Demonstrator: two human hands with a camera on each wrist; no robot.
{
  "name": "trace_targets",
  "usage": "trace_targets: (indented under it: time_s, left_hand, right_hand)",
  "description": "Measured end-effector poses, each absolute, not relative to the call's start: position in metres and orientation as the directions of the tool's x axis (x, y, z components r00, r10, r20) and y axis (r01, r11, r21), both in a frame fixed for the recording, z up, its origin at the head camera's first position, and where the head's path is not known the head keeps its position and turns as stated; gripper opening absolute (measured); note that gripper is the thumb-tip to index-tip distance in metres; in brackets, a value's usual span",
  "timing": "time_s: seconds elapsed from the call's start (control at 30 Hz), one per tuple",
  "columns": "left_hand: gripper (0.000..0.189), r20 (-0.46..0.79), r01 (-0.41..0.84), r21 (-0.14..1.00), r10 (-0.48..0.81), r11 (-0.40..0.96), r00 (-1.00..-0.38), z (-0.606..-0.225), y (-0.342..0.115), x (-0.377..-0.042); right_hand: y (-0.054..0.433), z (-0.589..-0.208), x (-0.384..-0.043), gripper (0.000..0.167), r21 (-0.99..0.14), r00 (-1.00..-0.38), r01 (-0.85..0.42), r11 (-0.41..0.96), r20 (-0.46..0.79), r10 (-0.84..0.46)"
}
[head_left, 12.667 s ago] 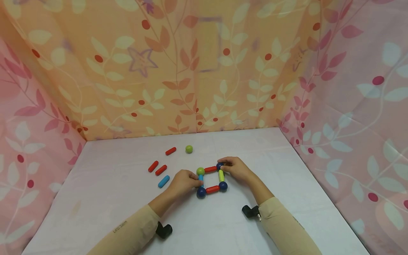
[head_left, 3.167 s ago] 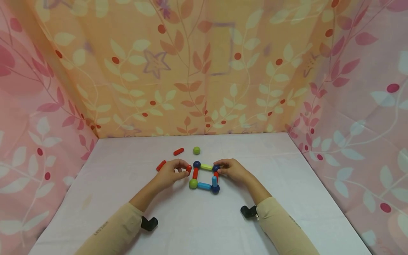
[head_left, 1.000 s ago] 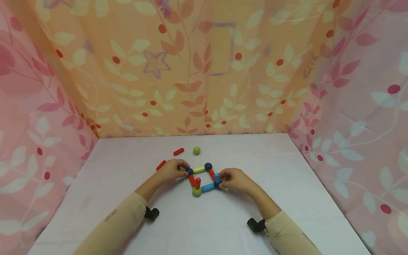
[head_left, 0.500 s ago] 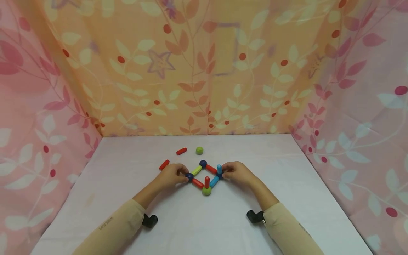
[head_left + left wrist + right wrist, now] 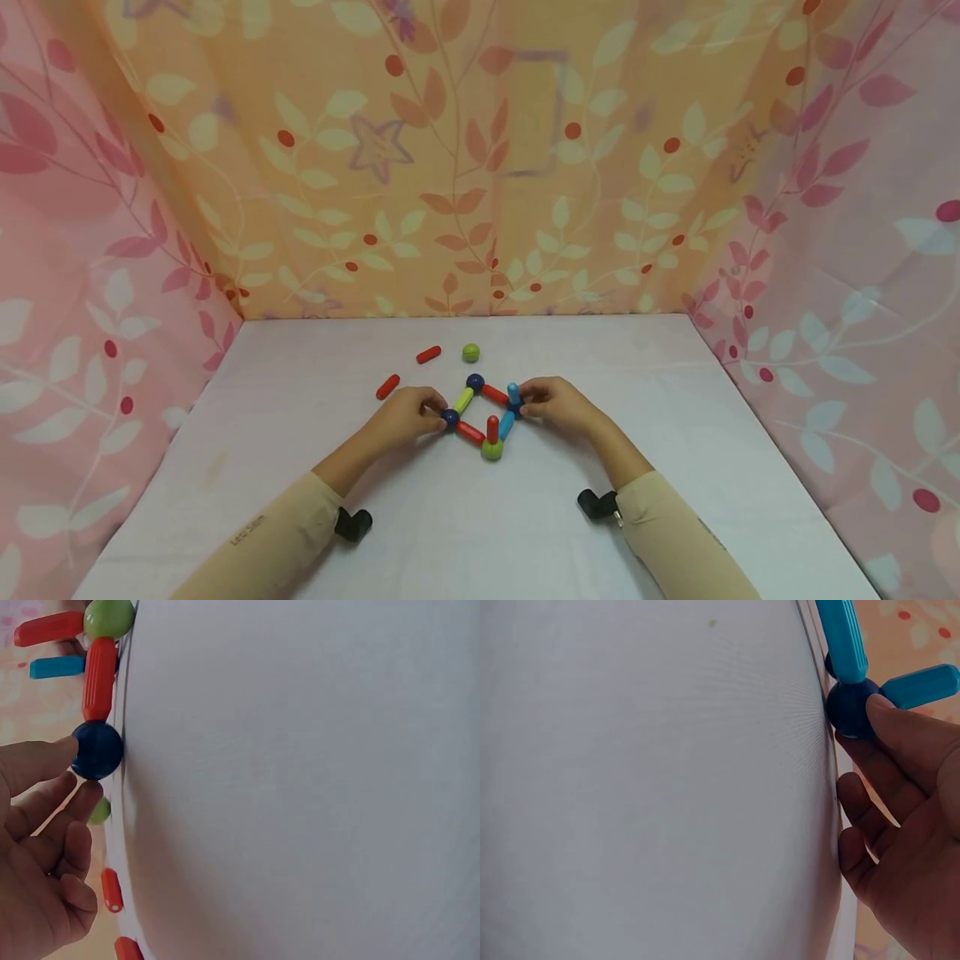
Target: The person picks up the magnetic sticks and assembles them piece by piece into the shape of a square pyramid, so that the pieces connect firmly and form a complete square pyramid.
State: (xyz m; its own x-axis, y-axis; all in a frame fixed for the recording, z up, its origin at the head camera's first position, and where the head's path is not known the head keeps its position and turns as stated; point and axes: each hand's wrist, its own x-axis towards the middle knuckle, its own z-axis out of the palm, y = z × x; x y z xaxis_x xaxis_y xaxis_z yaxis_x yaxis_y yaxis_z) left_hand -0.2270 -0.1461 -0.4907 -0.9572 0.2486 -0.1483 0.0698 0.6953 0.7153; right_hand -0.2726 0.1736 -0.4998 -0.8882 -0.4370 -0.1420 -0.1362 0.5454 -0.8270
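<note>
A four-sided frame of magnetic rods and balls lies on the table, turned like a diamond. My left hand (image 5: 408,418) pinches the dark blue ball (image 5: 99,750) at its left corner. At the right corner my right hand (image 5: 558,404) pinches another dark blue ball (image 5: 851,709), from which a blue rod (image 5: 513,393) stands up. A red rod (image 5: 492,428) rises from the green ball (image 5: 492,450) at the near corner. The far corner is a dark blue ball (image 5: 475,382). Yellow-green (image 5: 464,401), red and blue rods form the sides.
Two loose red rods lie behind the left hand, one nearer (image 5: 387,387) and one farther back (image 5: 428,355). A loose green ball (image 5: 470,352) sits beside the farther one. Patterned cloth (image 5: 450,167) walls stand around the white table (image 5: 480,533).
A red rod from the left hand now stands on the green ball, and an earlier loose blue rod stands on the right ball. Both hands have turned the frame from a square to a diamond position.
</note>
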Motion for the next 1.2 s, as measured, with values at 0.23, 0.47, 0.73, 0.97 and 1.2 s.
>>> trace_targets:
  time_s: [0.23,0.47,0.73,0.97,1.2]
  left_hand:
    - [0.025,-0.039,0.159,0.675,0.25,0.721,-0.968,-0.479,-0.163,-0.231]
    - [0.028,0.024,0.194,0.653,0.236,0.732,-0.972,-0.471,-0.189,-0.239]
    - [0.03,0.058,0.174,0.637,0.178,0.751,-0.982,-0.477,-0.221,-0.255]
    - [0.039,-0.053,0.047,0.677,0.112,0.734,-0.992,-0.488,-0.234,-0.267]
    - [0.04,-0.088,0.036,0.644,0.121,0.764,-0.989,-0.493,-0.235,-0.276]
  right_hand:
    - [0.176,-0.503,-0.276,0.031,-0.822,-0.887,-0.151,0.549,-0.132,-0.442]
    - [0.177,-0.504,-0.278,0.033,-0.824,-0.885,-0.141,0.549,-0.144,-0.443]
    - [0.179,-0.507,-0.275,0.033,-0.842,-0.887,-0.11,0.529,-0.156,-0.434]
    - [0.181,-0.511,-0.275,0.033,-0.86,-0.88,-0.123,0.496,-0.137,-0.455]
    - [0.18,-0.509,-0.274,0.033,-0.859,-0.88,-0.129,0.495,-0.132,-0.457]
